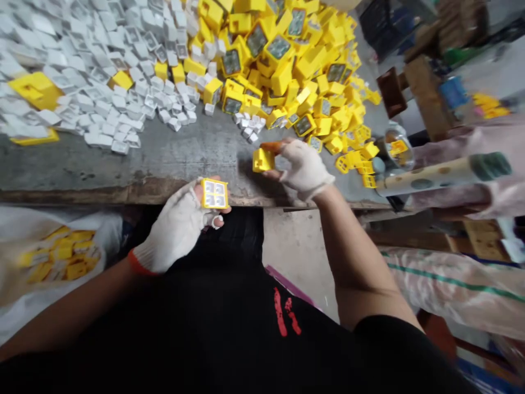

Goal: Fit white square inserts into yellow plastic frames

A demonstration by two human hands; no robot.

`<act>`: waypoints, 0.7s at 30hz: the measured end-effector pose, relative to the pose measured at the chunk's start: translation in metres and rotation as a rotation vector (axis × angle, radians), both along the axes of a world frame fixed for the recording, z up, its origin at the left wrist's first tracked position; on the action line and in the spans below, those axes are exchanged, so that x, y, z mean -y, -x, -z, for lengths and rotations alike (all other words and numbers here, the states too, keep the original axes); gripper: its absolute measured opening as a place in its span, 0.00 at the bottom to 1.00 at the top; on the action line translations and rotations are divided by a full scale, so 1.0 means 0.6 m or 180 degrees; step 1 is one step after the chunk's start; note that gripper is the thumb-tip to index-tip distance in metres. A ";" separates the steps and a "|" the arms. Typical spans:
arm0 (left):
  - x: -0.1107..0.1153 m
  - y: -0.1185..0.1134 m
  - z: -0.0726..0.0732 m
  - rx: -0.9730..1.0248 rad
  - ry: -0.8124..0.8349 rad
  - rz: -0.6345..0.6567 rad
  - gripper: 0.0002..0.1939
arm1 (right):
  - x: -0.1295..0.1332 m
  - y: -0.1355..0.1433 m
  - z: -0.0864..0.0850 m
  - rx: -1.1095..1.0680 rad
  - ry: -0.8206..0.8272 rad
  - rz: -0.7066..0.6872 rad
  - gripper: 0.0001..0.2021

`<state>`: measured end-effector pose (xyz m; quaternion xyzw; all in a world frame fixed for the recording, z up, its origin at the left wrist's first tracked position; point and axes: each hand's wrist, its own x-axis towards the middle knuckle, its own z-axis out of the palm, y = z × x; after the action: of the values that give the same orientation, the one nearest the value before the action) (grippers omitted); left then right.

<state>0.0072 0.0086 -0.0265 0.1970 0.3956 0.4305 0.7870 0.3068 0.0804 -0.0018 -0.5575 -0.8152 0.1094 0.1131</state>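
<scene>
Currently, your left grip is drawn in around a small square window piece, a yellow frame with four pale panes turned up toward you. Its fingertips show past the piece's edges, and you have it at the near edge of the counter, in front of your black shirt. Your right grip is narrow too, pinching a small yellow block between thumb and fingers, farther in over the counter; whether that block touches the surface, you cannot tell from this angle. The two pieces are apart from each other. You wear pale knitted gloves that leave the fingertips out, and an orange covering shows on a finger of your right grip.

Just beyond the yellow block sits a little cluster of white pieces. Behind it, a big heap of yellow blocks spreads over the counter, several showing paned faces, while a wide heap of white pieces covers the left part, with a large yellow piece lying among them. Near your right grip lie loose yellow frames, beside a clear container. Low on your left, more yellow pieces fill a white bag.
</scene>
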 end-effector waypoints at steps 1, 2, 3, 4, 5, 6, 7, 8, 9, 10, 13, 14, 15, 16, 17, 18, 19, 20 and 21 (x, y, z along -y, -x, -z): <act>0.001 -0.001 0.000 0.0061 -0.0008 0.0019 0.16 | 0.019 0.014 -0.004 -0.0365 -0.0154 -0.0136 0.31; 0.002 -0.003 0.000 0.0122 -0.0018 0.0032 0.16 | 0.038 0.028 -0.010 -0.0710 -0.0277 -0.0309 0.32; 0.003 -0.004 0.000 0.0165 -0.0033 0.0040 0.16 | 0.056 0.041 -0.017 -0.0987 -0.0356 -0.0480 0.32; 0.004 -0.005 0.000 0.0192 -0.0049 0.0040 0.16 | 0.071 0.054 -0.023 -0.1169 -0.0384 -0.0624 0.32; 0.006 -0.007 -0.001 0.0206 -0.0061 0.0035 0.15 | 0.083 0.066 -0.028 -0.1262 -0.0372 -0.0721 0.32; 0.007 -0.008 -0.003 0.0207 -0.0072 0.0035 0.13 | 0.092 0.076 -0.032 -0.1289 -0.0331 -0.0777 0.31; 0.009 -0.009 -0.004 0.0203 -0.0082 0.0031 0.12 | 0.097 0.083 -0.035 -0.1278 -0.0277 -0.0794 0.32; 0.011 -0.010 -0.006 0.0196 -0.0089 0.0028 0.11 | 0.100 0.089 -0.035 -0.1253 -0.0220 -0.0779 0.32; 0.013 -0.011 -0.007 0.0187 -0.0096 0.0018 0.11 | 0.101 0.093 -0.035 -0.1229 -0.0162 -0.0757 0.33; 0.015 -0.011 -0.008 0.0175 -0.0100 0.0009 0.11 | 0.101 0.094 -0.034 -0.1215 -0.0114 -0.0743 0.33; 0.019 -0.012 -0.009 0.0139 -0.0110 0.0025 0.14 | 0.101 0.091 -0.028 -0.1255 -0.0063 -0.0784 0.33; 0.020 -0.012 -0.008 0.0140 -0.0126 0.0038 0.15 | 0.102 0.090 -0.026 -0.1288 -0.0087 -0.0820 0.32; 0.021 -0.012 -0.007 0.0141 -0.0153 0.0057 0.15 | 0.103 0.088 -0.024 -0.1325 -0.0133 -0.0861 0.31; 0.021 -0.013 -0.006 0.0133 -0.0186 0.0076 0.16 | 0.104 0.087 -0.023 -0.1352 -0.0184 -0.0895 0.31; 0.023 -0.013 -0.005 0.0118 -0.0220 0.0094 0.17 | 0.106 0.087 -0.023 -0.1350 -0.0223 -0.0907 0.30; 0.024 -0.012 -0.004 0.0101 -0.0253 0.0109 0.17 | 0.108 0.087 -0.022 -0.1318 -0.0250 -0.0899 0.30; 0.026 -0.011 -0.002 0.0089 -0.0298 0.0118 0.18 | 0.111 0.089 -0.021 -0.1254 -0.0262 -0.0877 0.30; 0.028 -0.009 0.000 0.0062 -0.0355 0.0126 0.20 | 0.114 0.092 -0.020 -0.1173 -0.0272 -0.0854 0.30; 0.030 -0.006 0.001 -0.0003 -0.0446 0.0125 0.22 | 0.119 0.097 -0.018 -0.1081 -0.0272 -0.0833 0.31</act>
<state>0.0107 -0.0095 -0.0272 0.2596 0.3609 0.4416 0.7793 0.2486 0.0092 0.0093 -0.4151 -0.8537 0.1808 0.2572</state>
